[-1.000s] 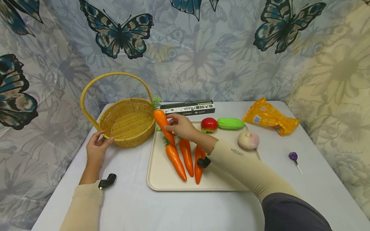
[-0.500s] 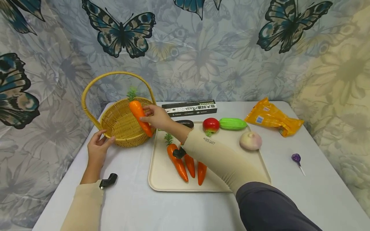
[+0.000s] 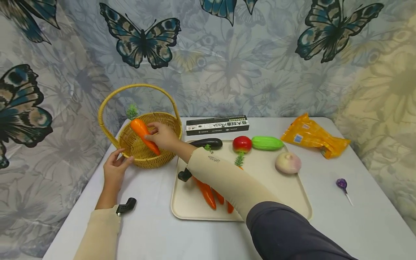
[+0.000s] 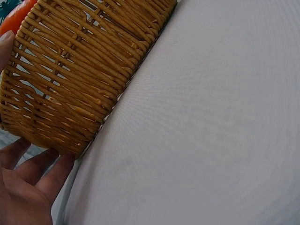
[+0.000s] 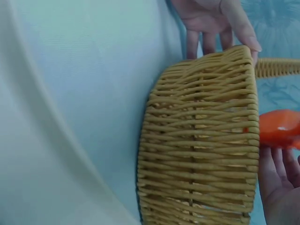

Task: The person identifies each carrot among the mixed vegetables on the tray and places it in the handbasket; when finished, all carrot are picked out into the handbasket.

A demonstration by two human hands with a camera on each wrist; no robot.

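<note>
My right hand (image 3: 164, 136) pinches an orange carrot (image 3: 142, 131) with green leaves, tilted over the yellow wicker basket (image 3: 154, 161). In the right wrist view the carrot (image 5: 280, 129) shows just past the rim, fingers beneath it. At the basket's near left side, my left hand (image 3: 115, 165) holds the basket, thumb at the rim and fingers against the outer wall (image 4: 28, 173). More carrots (image 3: 205, 193) lie on the cream tray (image 3: 276, 202), partly hidden under my right sleeve.
On the tray are an eggplant (image 3: 211, 143), a red radish-like vegetable (image 3: 242, 144), a green cucumber-like vegetable (image 3: 267, 143) and an onion (image 3: 288, 162). A pasta box (image 3: 217, 125) lies behind. An orange bag (image 3: 313, 137) and a purple lollipop (image 3: 342, 184) lie right.
My right hand has carried the carrot left from above the tray to over the basket. My left hand stays at the basket's side. The view has shifted slightly.
</note>
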